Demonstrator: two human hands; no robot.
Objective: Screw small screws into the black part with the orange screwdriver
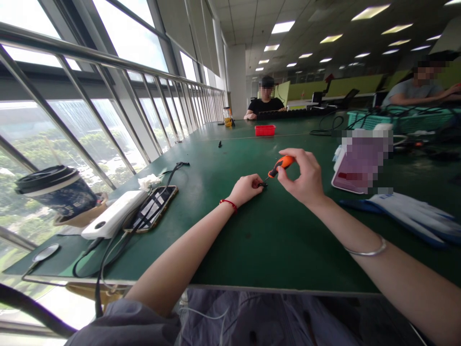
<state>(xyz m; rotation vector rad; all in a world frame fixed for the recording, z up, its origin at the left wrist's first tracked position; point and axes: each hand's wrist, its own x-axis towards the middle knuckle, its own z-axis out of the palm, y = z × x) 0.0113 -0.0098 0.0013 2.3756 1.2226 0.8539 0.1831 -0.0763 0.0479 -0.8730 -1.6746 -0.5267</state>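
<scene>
My right hand [302, 175] is closed around the orange and black handle of a screwdriver [281, 165], thumb on one side and fingers on the other. The screwdriver slants down to the left, its thin shaft meeting a small black part [264, 184] on the green tabletop. My left hand [245, 190] pinches that part against the table with its fingertips; the part is too small to make out its kind. A red cord bracelet circles my left wrist, and a silver bangle circles the right.
On the left lie a phone [153, 209], a white power bank [114, 214], cables and a lidded cup [59, 192]. To the right are a propped phone [355, 163] and white-blue gloves [406, 211]. A red tray [265, 130] and teal basket [399, 121] stand farther back. Two people sit beyond.
</scene>
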